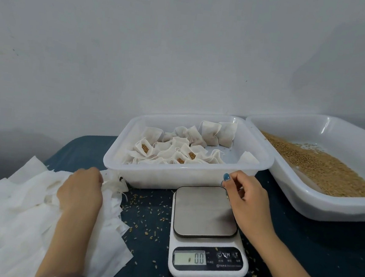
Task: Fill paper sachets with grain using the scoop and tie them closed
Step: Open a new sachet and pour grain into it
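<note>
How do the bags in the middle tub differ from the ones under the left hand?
The tub bags are plump with grain and mostly gathered at the neck; the flat bags under the left hand look unfilled. The tub bags are heaped in the middle tub; the flat bags are spread on the blue cloth. Both are white.

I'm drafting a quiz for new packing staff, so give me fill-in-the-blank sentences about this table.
The display on the scale reads ___.
The pile of empty sachets lies under the ___ hand.
The tray of loose grain stands to the ___ of the scale.
Missing words: 0.0; left; right.
</note>
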